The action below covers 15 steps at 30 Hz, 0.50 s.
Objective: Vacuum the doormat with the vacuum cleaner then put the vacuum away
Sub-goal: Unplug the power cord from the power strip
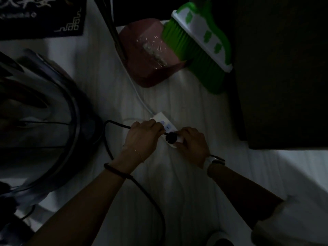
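Both forearms reach far: my left hand [142, 135] pinches the stiff cord [113, 123], my right hand [192, 142] steadies the light power strip [164, 121] (slides easily); grip the hard plug [170, 137].

Light level: very dim, underexposed.
Brightest patch: pale floor [177, 96] mid-frame, green broom [197, 45].
Shadows: right side and top corners near black.
Glare: small glints in red dustpan [150, 55].
Sharpness: soft, noisy.
Edges: wide-angle bending, vacuum cleaner [40, 121] murky.
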Motion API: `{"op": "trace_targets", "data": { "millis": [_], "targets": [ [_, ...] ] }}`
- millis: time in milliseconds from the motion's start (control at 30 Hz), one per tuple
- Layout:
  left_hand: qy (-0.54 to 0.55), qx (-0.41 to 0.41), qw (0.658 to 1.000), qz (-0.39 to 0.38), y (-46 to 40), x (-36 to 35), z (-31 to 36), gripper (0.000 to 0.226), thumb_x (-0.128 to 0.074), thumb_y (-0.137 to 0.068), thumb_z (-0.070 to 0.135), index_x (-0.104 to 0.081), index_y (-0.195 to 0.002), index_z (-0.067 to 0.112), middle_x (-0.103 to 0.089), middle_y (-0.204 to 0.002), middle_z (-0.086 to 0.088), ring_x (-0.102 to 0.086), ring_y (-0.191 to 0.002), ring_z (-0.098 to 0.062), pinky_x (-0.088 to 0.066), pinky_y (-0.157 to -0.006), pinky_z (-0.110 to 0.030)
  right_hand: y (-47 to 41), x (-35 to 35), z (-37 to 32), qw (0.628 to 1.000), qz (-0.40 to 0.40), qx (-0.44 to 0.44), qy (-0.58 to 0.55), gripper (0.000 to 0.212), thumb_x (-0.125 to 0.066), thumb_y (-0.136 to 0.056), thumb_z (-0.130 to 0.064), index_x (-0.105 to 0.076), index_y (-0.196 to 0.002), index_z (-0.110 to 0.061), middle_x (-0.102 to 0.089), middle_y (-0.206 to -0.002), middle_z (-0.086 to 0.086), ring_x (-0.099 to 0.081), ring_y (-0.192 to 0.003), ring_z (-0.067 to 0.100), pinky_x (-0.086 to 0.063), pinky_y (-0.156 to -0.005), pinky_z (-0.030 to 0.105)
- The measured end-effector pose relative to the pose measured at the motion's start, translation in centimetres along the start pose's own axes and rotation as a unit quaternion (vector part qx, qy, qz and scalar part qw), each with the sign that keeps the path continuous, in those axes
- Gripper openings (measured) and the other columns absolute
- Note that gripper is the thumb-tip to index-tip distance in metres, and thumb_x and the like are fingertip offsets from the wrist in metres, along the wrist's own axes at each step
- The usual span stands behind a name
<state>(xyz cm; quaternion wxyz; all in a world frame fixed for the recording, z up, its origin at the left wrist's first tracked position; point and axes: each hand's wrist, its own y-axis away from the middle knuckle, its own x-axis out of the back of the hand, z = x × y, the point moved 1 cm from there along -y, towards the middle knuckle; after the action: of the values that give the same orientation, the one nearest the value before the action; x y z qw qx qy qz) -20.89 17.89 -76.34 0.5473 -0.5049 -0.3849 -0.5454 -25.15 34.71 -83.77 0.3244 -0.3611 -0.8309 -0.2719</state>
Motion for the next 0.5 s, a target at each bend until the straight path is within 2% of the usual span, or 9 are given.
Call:
{"op": "trace_targets", "data": {
  "millis": [67, 133, 300, 400, 433, 500],
  "targets": [
    [0.009, -0.008, 1.000, -0.014, -0.3, 0.1, -0.2, 0.031, -0.045, -0.079, 0.032, -0.070, -0.069, 0.017, -0.062, -0.059, -0.001, -0.059, -0.046, -0.019, -0.045, -0.053, -0.023, 0.1, 0.0, 0.0, 0.999, -0.019, -0.029, 0.003, 0.073, -0.026, -0.074, -0.061, -0.051, -0.130, -0.022, -0.053, -0.124, 0.006, -0.046, -0.116, 0.026, -0.027, -0.091, 0.028],
    [0.005, -0.006, 0.999, -0.048, -0.7, 0.1, -0.4, 0.038, -0.043, -0.077, 0.045, -0.072, -0.066, 0.022, -0.064, -0.059, 0.002, -0.059, -0.048, -0.018, -0.045, -0.057, -0.025, -0.1, 0.1, 0.0, 0.998, -0.049, -0.041, 0.020, 0.082, -0.017, -0.068, -0.067, -0.034, -0.140, -0.032, -0.043, -0.134, 0.004, -0.035, -0.124, 0.023, -0.016, -0.087, 0.024],
    [-0.040, 0.003, 0.997, -0.062, -0.7, 0.2, -0.1, 0.037, -0.040, -0.076, 0.037, -0.067, -0.053, 0.024, -0.060, -0.051, 0.005, -0.057, -0.047, -0.018, -0.034, -0.062, -0.023, -0.9, 0.5, -0.2, 0.984, -0.096, -0.013, 0.151, 0.087, -0.003, -0.064, -0.069, -0.022, -0.143, -0.039, -0.040, -0.132, 0.004, -0.033, -0.120, 0.023, -0.020, -0.086, 0.031],
    [-0.041, 0.008, 0.998, -0.056, -0.4, 0.4, 0.4, 0.035, -0.043, -0.075, 0.032, -0.067, -0.053, 0.020, -0.060, -0.052, 0.004, -0.057, -0.048, -0.019, -0.020, -0.061, -0.026, -1.0, 0.8, -0.5, 0.975, -0.120, -0.017, 0.188, 0.075, -0.011, -0.076, -0.070, -0.017, -0.144, -0.040, -0.041, -0.126, 0.005, -0.035, -0.116, 0.023, -0.023, -0.088, 0.034],
    [-0.042, 0.008, 0.998, -0.050, -0.2, 0.4, 0.4, 0.032, -0.046, -0.075, 0.030, -0.065, -0.051, 0.020, -0.060, -0.052, 0.004, -0.056, -0.047, -0.019, -0.022, -0.061, -0.027, -0.9, 0.7, -0.5, 0.973, -0.125, -0.022, 0.192, 0.073, -0.011, -0.077, -0.071, -0.015, -0.144, -0.041, -0.041, -0.125, 0.005, -0.035, -0.116, 0.023, -0.024, -0.089, 0.035],
    [-0.038, 0.010, 0.998, -0.039, 0.1, 0.8, 0.6, 0.021, -0.059, -0.068, 0.026, -0.063, -0.049, 0.020, -0.061, -0.053, 0.003, -0.056, -0.045, -0.018, -0.035, -0.060, -0.024, -0.6, 0.4, -0.6, 0.971, -0.128, -0.028, 0.202, 0.079, -0.002, -0.070, -0.072, -0.012, -0.144, -0.043, -0.042, -0.123, 0.005, -0.036, -0.115, 0.023, -0.023, -0.089, 0.035]
  ]
}}
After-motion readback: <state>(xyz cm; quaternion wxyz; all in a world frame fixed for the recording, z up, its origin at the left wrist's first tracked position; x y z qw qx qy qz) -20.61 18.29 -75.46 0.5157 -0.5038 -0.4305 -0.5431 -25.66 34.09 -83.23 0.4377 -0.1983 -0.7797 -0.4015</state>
